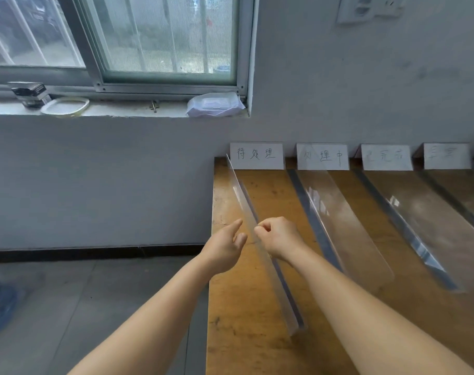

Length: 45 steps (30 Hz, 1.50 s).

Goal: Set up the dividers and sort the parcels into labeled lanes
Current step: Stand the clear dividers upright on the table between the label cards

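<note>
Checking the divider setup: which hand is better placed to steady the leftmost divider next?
Right. The right hand already pinches the top edge of the leftmost divider, which stands on the table. The left hand is open beside it, apparently not touching.

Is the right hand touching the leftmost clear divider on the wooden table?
Touching. In the head view, the right hand pinches the top edge of the leftmost clear divider between thumb and fingers, with no gap visible.

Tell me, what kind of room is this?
Probably a plain workroom or small sorting room, not a home kitchen. A wooden table against a bare wall holds clear dividers making lanes, each headed by a handwritten label card. A barred window sits above a concrete floor.
</note>
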Each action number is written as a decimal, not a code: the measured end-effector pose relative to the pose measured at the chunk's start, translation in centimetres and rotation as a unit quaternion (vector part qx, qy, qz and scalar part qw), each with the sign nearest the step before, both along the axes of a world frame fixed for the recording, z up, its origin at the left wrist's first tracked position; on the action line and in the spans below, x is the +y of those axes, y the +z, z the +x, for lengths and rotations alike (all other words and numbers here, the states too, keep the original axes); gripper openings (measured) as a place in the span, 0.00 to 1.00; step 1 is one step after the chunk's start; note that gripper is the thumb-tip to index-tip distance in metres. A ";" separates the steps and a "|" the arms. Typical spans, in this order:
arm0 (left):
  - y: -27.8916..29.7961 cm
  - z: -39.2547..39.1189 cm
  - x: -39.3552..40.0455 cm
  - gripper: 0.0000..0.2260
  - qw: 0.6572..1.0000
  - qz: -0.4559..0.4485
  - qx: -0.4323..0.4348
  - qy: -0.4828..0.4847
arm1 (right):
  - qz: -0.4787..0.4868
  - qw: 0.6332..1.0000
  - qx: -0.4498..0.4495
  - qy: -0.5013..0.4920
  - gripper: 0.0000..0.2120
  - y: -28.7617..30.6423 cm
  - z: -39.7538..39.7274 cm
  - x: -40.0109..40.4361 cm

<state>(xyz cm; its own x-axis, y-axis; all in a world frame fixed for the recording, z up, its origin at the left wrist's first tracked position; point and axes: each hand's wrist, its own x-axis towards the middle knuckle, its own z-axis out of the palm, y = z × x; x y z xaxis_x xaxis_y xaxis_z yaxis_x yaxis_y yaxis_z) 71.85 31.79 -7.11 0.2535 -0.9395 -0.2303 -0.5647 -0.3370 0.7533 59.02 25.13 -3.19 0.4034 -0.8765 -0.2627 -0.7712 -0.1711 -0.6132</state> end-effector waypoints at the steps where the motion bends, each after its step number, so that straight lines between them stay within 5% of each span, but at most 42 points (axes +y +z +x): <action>1: 0.1 -0.2 -0.1 0.23 1.000 0.001 0.014 -0.003 | 0.043 0.999 -0.016 0.001 0.12 0.3 -0.3 0.3; 5: 0.5 -1.1 -0.8 0.21 0.999 0.008 0.051 -0.011 | 0.183 0.981 -0.068 0.024 0.19 0.9 -2.1 1.3; 12: 0.0 -3.1 -1.2 0.25 0.997 -0.001 0.082 0.001 | 0.269 0.956 -0.080 0.085 0.39 -0.3 -6.2 2.2; 27: 1.7 -0.9 -2.5 0.23 0.993 -0.014 0.110 0.034 | 0.232 0.953 -0.190 0.034 0.34 -1.0 -1.6 2.0; 45: 1.7 0.1 -2.9 0.24 0.993 -0.015 0.109 0.050 | 0.186 0.964 -0.184 0.036 0.30 -1.6 -0.7 1.9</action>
